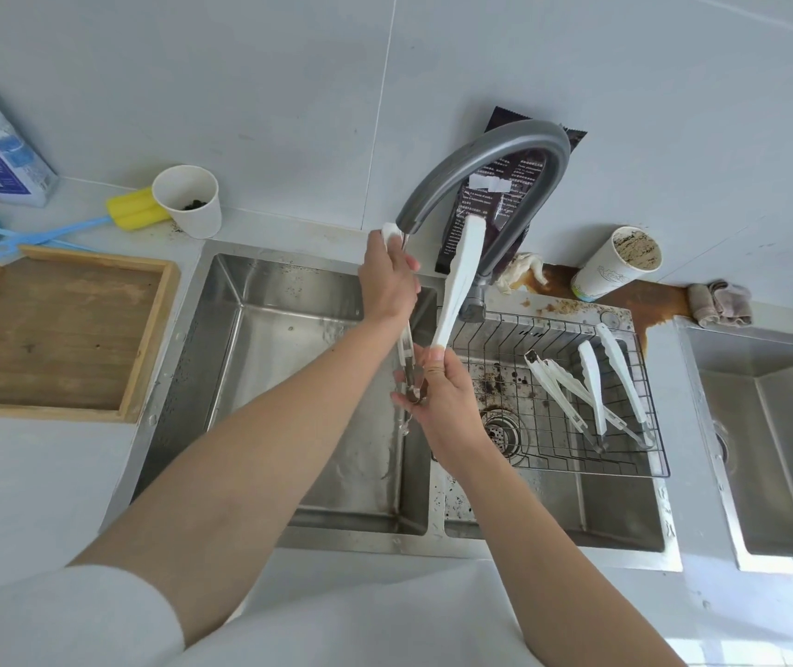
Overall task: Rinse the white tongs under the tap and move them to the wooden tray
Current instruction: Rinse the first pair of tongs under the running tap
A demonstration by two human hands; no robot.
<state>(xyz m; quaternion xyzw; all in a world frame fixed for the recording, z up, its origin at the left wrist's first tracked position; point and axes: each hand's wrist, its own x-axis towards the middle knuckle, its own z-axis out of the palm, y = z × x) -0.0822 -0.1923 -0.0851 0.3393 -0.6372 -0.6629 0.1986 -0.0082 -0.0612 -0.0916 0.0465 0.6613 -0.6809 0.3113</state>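
A: Double sink (260,329) set in grey surface (24,474); wooden tray (149,329) at its left, bare. Grey tap (481,156) arcs over the divider.

B: White tongs (457,276) held spread under the spout. Left hand (387,276) closed round one arm's tip at the outlet; right hand (447,406) gripping the hinge end.

A: Step?

B: Rinsing, by the look; flow hard to make out. Next move likely calls for a carry leftward, clear of the sink rim, onto the tray.
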